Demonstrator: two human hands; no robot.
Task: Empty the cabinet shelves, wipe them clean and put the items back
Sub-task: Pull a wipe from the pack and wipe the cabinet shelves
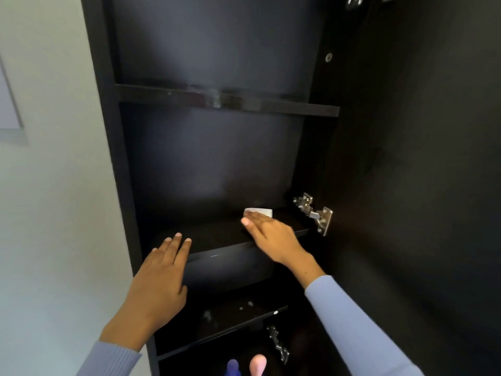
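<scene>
A tall dark cabinet [113, 158] stands open against a pale wall [54, 185], its door [420, 185] swung out to the right with a metal hinge [314, 213] showing at the level of the middle shelf. The right hand [271, 234] reaches onto that middle shelf [217, 237] and lies flat on a small white cloth [259, 212] near the shelf's right end — the fingers are straight and press down on the cloth, not curled round it, and only the far edge of the cloth shows past the fingertips. The left hand [160, 278] is released and holds nothing; its fingers are stretched out together, their tips at the front edge of the same shelf toward its left side. Both arms wear light blue sleeves [360, 327]. The upper shelf [225, 100] carries pale smears along its front edge, and the lower shelf [222, 318] shows a few dusty spots. Below that, at the bottom of the view, a blue rounded top [233, 366] and a pink one [258, 362] stand side by side — what they belong to cannot be told.
</scene>
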